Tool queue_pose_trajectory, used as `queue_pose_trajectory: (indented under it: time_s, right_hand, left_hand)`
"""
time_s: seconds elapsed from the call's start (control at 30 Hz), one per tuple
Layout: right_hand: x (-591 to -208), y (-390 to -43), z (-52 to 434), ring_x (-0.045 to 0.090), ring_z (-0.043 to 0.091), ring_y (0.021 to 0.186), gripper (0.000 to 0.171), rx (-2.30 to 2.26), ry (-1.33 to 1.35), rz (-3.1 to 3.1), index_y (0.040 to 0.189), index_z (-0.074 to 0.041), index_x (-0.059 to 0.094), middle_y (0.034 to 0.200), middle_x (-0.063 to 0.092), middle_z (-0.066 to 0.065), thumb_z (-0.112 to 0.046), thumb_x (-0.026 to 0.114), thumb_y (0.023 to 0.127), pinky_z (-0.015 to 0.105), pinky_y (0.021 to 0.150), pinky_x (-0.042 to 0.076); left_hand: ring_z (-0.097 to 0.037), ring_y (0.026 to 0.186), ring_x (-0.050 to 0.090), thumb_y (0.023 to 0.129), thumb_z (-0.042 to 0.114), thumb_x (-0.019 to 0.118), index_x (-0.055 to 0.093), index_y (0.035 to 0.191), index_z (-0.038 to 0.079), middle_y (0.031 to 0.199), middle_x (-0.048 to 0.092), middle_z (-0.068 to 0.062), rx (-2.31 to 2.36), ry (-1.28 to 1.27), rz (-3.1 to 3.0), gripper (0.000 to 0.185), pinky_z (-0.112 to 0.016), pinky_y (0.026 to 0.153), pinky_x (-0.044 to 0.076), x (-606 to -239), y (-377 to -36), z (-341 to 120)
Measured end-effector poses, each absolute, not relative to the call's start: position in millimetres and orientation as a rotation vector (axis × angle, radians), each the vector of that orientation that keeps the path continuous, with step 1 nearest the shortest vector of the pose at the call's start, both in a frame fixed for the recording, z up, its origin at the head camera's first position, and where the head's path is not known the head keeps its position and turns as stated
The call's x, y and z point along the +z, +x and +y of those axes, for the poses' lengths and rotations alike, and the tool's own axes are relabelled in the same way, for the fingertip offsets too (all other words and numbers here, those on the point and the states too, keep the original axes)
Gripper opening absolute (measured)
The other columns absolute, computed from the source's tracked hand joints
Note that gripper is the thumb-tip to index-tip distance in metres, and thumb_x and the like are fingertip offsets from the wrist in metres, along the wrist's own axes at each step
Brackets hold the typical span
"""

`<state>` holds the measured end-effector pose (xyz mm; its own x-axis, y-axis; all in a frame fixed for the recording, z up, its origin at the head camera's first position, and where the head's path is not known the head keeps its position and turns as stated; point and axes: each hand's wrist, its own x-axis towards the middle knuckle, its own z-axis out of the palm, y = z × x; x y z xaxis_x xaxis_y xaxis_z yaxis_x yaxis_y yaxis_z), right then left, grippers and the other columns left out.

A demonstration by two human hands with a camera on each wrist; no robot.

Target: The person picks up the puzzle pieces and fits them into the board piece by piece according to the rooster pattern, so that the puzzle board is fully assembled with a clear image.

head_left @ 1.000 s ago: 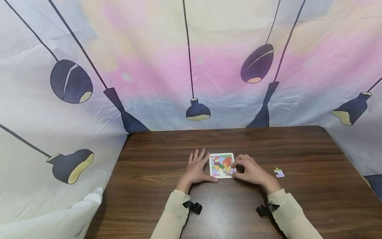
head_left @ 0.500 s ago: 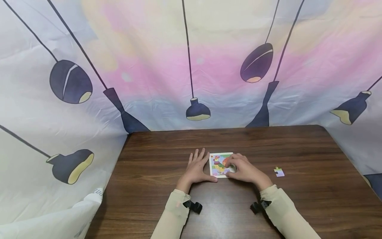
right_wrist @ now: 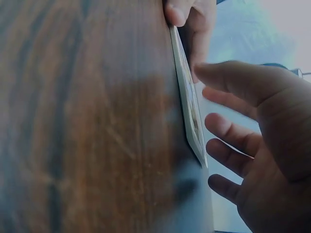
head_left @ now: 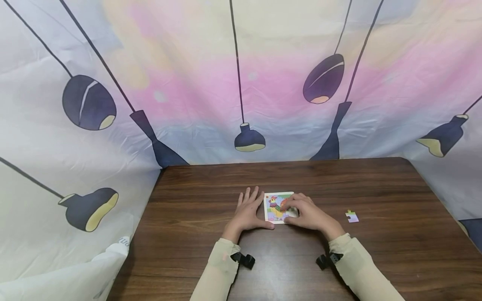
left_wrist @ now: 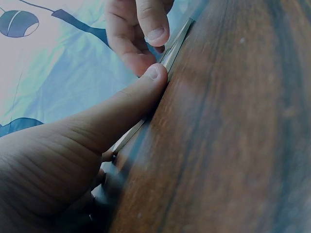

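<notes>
Altogether, two hands, one puzzle board and one loose puzzle piece lie on the one dark wooden table. Furthest left, the left hand rests flat with fingers spread, its thumb against the board's near left edge. Next, the puzzle board, showing a rooster picture, sits flat at the table's middle. The right hand lies over its right part, fingers loosely bent and pressing down. Well apart to the right, the single loose piece lies alone.
</notes>
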<state>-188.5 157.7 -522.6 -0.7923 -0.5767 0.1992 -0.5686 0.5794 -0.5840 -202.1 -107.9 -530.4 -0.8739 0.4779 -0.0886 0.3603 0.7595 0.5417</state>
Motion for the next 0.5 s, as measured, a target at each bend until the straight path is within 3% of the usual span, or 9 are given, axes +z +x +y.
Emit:
queue_pose_trajectory:
  time_s: [0.23, 0.5]
  right_hand:
    - [-519.1, -184.2, 154.3, 0.051, 0.022, 0.112, 0.015, -0.938, -1.049, 2.775, 0.107, -0.019, 0.084, 0.118, 0.064, -0.002, -0.024, 0.083, 0.093, 0.055, 0.098, 0.040]
    - [-519.5, -181.2, 156.7, 0.050, 0.023, 0.115, 0.023, -0.960, -1.068, 2.778, 0.117, -0.020, 0.083, 0.125, 0.065, 0.001, -0.020, 0.081, 0.095, 0.053, 0.097, 0.038]
  left_hand:
    - [-0.037, 0.162, -0.007, 0.076, 0.061, 0.090, 0.023, 0.170, 0.012, 0.177, 0.006, -0.013, 0.765, 0.667, 2.735, 0.125, -0.059, 0.129, -0.005, -530.1, -202.2, -107.7]
    - [-0.037, 0.162, -0.007, 0.076, 0.061, 0.090, 0.023, 0.169, 0.012, 0.176, 0.006, -0.013, 0.757, 0.670, 2.737, 0.125, -0.059, 0.129, -0.004, -532.5, -203.6, -107.6]
